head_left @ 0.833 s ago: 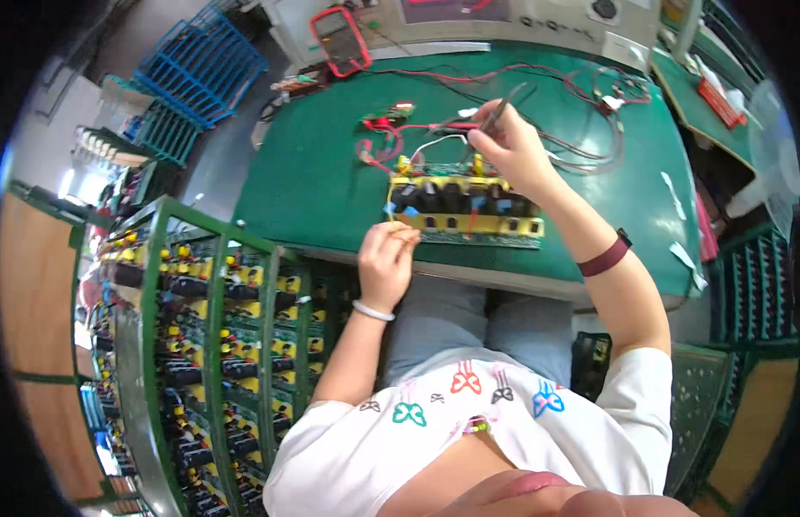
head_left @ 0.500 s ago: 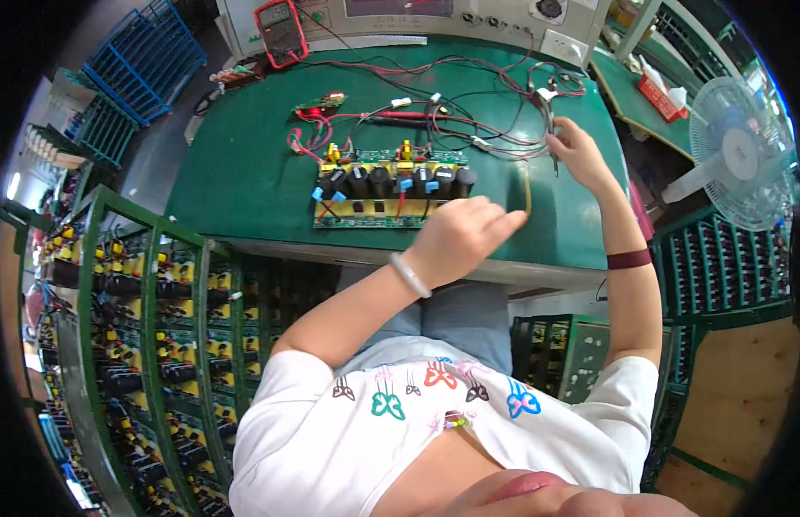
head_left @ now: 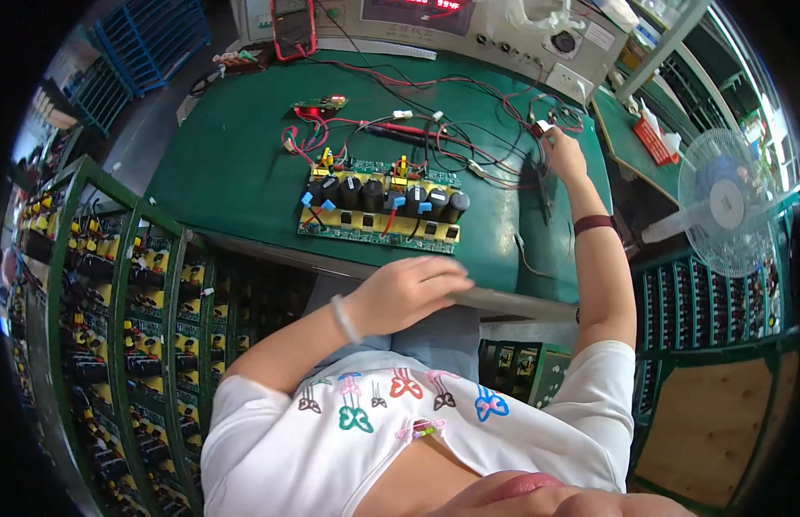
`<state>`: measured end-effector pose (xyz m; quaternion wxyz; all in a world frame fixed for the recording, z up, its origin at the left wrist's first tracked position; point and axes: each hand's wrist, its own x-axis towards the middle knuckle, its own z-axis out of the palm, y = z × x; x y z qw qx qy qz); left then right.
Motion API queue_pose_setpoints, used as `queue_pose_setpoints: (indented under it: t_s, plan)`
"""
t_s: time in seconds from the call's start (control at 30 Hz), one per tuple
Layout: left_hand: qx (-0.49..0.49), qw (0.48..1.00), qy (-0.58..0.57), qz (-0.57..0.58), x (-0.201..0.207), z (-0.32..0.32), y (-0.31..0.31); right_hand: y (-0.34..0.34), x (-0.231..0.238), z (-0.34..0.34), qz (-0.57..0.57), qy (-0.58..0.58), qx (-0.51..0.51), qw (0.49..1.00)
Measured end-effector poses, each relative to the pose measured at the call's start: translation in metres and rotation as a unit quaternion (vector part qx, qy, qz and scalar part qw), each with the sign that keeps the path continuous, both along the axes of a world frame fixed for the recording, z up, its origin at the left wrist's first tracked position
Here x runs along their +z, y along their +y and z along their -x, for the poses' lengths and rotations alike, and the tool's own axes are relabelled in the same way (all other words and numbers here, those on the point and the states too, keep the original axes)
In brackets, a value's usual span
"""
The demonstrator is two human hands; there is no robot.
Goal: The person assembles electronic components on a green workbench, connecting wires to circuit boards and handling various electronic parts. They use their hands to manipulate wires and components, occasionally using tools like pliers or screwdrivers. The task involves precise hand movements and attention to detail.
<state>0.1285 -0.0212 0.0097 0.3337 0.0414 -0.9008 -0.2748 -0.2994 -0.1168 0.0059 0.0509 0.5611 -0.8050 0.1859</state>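
Observation:
On the green bench mat, a long circuit board carries a row of black capacitors, yellow parts and blue-ended leads. In front of it, over the bench's near edge, my left hand is slightly blurred, its fingers stretched toward the right with nothing seen in them. At the bench's right side my right hand pinches a small white and dark piece among the wires; its kind is unclear. Dark tweezers lie by that hand. A thin lead rests nearer to me.
Red and black wires tangle across the bench. A small lit board lies left of them. Behind stand a red-edged meter and a grey test instrument. A fan is at right; racks of boards fill the left.
My right hand has let go of the tweezers, which now lie on the mat. My left hand has drawn back toward me and left, away from the thin lead. The view has shifted.

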Motion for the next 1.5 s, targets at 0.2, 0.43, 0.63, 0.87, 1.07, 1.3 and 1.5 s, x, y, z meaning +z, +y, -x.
queue_pose_setpoints:
  t_s: [0.2, 0.43, 0.63, 0.87, 1.07, 1.3, 1.5]
  plan:
    - [0.192, 0.978, -0.013, -0.085, -0.012, -0.109, 0.002, -0.056, -0.029, 0.036, -0.015, 0.005, -0.035, 0.999]
    - [0.379, 0.911, 0.034, -0.157, -0.023, -0.165, -0.005, -0.069, -0.036, 0.043, -0.005, 0.028, -0.023, 0.999]
    - [0.385, 0.913, 0.033, -0.128, -0.011, -0.157, -0.048, -0.065, -0.019, 0.021, -0.037, 0.068, -0.111, 0.991]
    - [0.349, 0.911, 0.024, -0.217, -0.026, -0.134, -0.142, -0.07, 0.043, -0.144, 0.03, 0.009, 0.223, 0.974]
    - [0.32, 0.913, 0.019, -0.253, -0.041, -0.101, -0.186, -0.106, 0.007, -0.198, 0.032, 0.01, 0.32, 0.947]
    - [0.16, 0.927, 0.088, -0.328, -0.046, -0.097, -0.197, -0.122, -0.012, -0.19, -0.002, 0.027, 0.358, 0.933]
    - [0.103, 0.934, 0.061, -0.337, -0.042, -0.098, -0.206, -0.109, -0.004, -0.195, 0.007, -0.021, 0.384, 0.923]
